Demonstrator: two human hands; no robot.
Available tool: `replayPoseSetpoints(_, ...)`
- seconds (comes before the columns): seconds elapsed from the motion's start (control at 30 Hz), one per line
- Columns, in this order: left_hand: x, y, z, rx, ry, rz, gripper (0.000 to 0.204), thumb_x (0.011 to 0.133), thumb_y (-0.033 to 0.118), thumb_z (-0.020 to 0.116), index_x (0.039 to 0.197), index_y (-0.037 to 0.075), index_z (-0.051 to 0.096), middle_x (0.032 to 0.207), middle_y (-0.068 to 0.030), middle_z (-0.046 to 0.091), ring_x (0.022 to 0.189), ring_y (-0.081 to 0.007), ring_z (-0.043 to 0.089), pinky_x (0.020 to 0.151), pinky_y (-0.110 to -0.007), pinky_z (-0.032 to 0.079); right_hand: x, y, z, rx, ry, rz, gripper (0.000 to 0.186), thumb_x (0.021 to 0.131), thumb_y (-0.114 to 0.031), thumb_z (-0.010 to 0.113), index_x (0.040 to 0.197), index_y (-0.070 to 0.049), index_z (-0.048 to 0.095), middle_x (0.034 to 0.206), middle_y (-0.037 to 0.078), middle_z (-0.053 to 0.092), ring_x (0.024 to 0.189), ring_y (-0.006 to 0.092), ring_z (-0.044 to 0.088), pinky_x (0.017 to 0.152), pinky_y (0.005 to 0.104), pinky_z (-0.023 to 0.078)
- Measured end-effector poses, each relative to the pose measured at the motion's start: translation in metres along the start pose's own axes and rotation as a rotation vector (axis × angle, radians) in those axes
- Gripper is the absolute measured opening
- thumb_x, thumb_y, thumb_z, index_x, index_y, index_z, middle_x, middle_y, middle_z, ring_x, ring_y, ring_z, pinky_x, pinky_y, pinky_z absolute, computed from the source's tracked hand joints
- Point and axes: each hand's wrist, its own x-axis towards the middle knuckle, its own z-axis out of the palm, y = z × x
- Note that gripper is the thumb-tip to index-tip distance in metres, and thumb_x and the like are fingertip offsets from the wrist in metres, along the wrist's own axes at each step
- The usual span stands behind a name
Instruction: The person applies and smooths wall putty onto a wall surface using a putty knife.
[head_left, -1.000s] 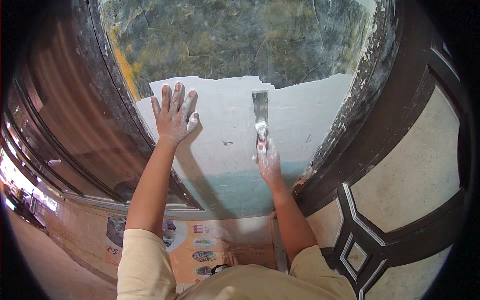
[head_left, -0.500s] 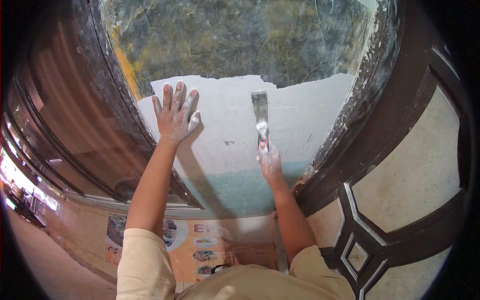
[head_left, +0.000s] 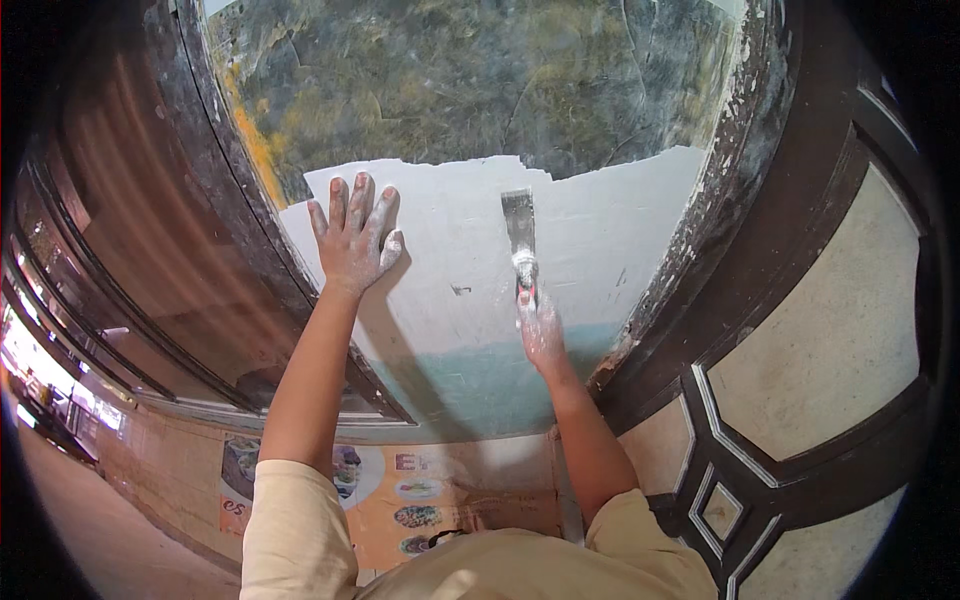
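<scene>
My left hand lies flat with spread fingers on the white part of the wall panel, its fingertips near the ragged edge below the dark, mottled surface. White dust coats its fingers. My right hand is wrapped round the handle of a putty knife. The metal blade points up and rests against the white surface, a little below the ragged edge. White powder covers this hand and the knife's neck. A pale green band runs beneath the white area.
Worn dark frame posts with flaking paint flank the panel, the right post and the left post. Glazed brown panes stand left; a dark wooden door with pale panels is at right. An orange printed sheet lies on the floor below.
The view has shifted slightly. The putty knife's blade sits slightly lower on the white surface. My left hand stays pressed in the same place.
</scene>
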Motion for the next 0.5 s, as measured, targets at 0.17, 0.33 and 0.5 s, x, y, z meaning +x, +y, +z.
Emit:
replayPoseSetpoints(0.17,-0.011,-0.011,-0.003,-0.008,-0.004,-0.005,0.061,0.076,0.038,0.061,0.134,0.022,0.052,0.151,-0.0124,0.032,0.143,-0.0372,0.017,0.108,-0.066,0.01,0.001,-0.037,0.008,0.009,0.101,-0.158,0.038,0.095,-0.037,0.051,0.091,0.002,0.052,0.074,0.018,0.056,0.069,0.0379,0.054,0.066,0.0418,0.044)
replayPoseSetpoints(0.33,-0.004,0.002,0.002,-0.005,-0.032,-0.007,0.062,0.074,0.038,0.062,0.133,0.023,0.053,0.151,-0.0118,0.031,0.143,-0.0377,0.015,0.107,-0.068,0.011,-0.054,0.061,0.013,0.066,0.001,0.051,0.035,0.096,-0.035,0.049,0.088,0.0,0.051,0.071,0.015,0.054,0.064,0.0292,0.054,0.063,0.0417,0.043)
replayPoseSetpoints(0.5,-0.009,-0.006,-0.001,0.02,-0.062,-0.021,0.063,0.072,0.039,0.062,0.132,0.024,0.054,0.151,-0.0114,0.031,0.143,-0.0374,0.015,0.107,-0.067,0.011,-0.023,0.029,0.003,0.048,0.131,0.018,0.035,0.097,-0.034,0.047,0.089,0.0,0.05,0.065,0.009,0.052,0.061,0.0236,0.055,0.058,0.0396,0.043)
